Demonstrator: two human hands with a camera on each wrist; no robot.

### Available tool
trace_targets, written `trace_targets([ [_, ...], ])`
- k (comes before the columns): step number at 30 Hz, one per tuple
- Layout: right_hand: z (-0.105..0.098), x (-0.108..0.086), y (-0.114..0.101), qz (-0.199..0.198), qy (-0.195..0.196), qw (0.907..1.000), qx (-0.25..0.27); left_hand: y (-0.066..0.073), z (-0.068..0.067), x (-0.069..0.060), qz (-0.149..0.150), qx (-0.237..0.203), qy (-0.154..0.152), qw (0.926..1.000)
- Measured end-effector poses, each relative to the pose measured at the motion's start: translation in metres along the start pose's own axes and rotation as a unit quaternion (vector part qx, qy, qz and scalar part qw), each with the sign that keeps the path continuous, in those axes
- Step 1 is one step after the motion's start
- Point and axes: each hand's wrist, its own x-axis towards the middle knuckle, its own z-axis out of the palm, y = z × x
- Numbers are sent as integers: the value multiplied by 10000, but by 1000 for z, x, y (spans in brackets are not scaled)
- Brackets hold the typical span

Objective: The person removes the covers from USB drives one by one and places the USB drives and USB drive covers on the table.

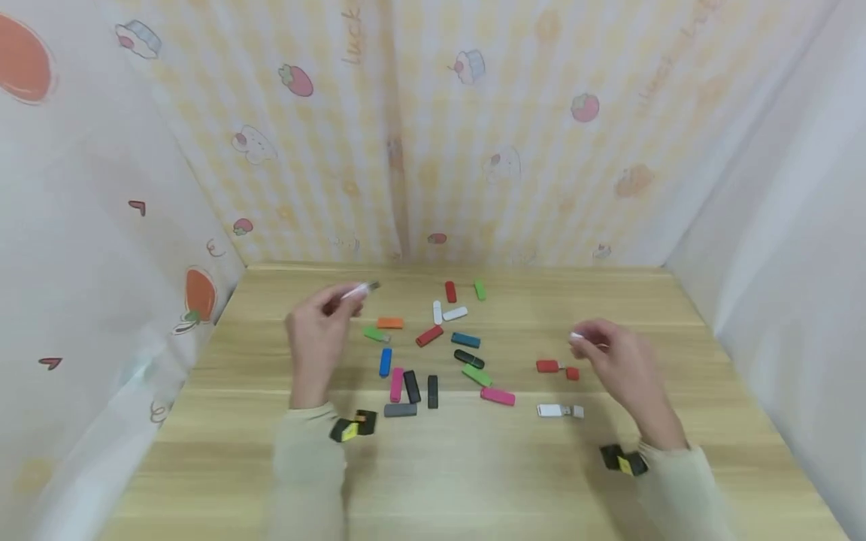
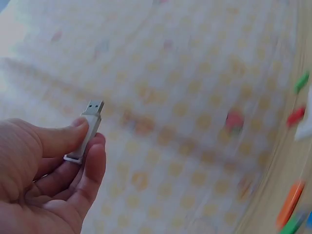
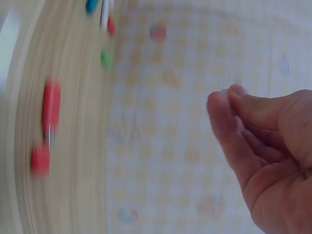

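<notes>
Above the table's back left, my left hand (image 1: 316, 342) pinches a white USB stick (image 2: 89, 131) between thumb and fingers, its bare metal plug pointing away from the palm. My right hand (image 1: 619, 364) is raised at the right, pinching a small white cap (image 1: 576, 336) at its fingertips; most of that piece is hidden. Below this hand lie a red USB stick (image 1: 547, 366) and its red cap (image 1: 572, 373), just apart. Nearer the front, a white USB stick (image 1: 549, 411) lies with its plug exposed and a pale cap (image 1: 578, 412) at its tip.
Several capped USB sticks lie scattered mid-table, among them an orange one (image 1: 389, 323), a blue one (image 1: 386, 362) and a pink one (image 1: 498, 396). A green stick (image 1: 374, 333) shows its metal plug. Patterned cloth (image 1: 433, 135) hangs behind the wooden table (image 1: 460, 473).
</notes>
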Motion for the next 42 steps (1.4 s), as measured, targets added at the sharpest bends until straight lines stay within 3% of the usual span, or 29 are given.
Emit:
trace_targets([
  [3, 16, 9, -14, -135, -319, 9985, 425, 8, 21, -6, -107, -371, -714, 9967],
  [5, 26, 9, -23, -147, -405, 9977, 521, 8, 38, -13, -186, -441, -1000, 9938],
  [11, 39, 10, -35, -163, -566, 9964, 609, 5, 65, -26, -24, -264, -1065, 9940],
  [15, 41, 11, -32, -115, -662, 9959, 603, 6, 76, -29, 119, -293, -1267, 9914],
  [21, 43, 13, -24, -155, -845, 9950, 501, 11, 97, -33, 340, 20, -1606, 9864],
  [25, 41, 17, -15, -165, -1027, 9939, 373, 17, 115, -36, 467, 167, -2021, 9781],
  [31, 38, 29, -3, -361, -1213, 9919, 77, 26, 147, -39, 212, 329, -2743, 9609],
  [38, 37, 45, 16, -443, -1703, 9839, -300, 28, 182, -42, 411, 1509, -3129, 9368],
  [42, 40, 55, 24, -351, -1995, 9787, -318, 23, 201, -39, 367, 1803, -3265, 9271],
])
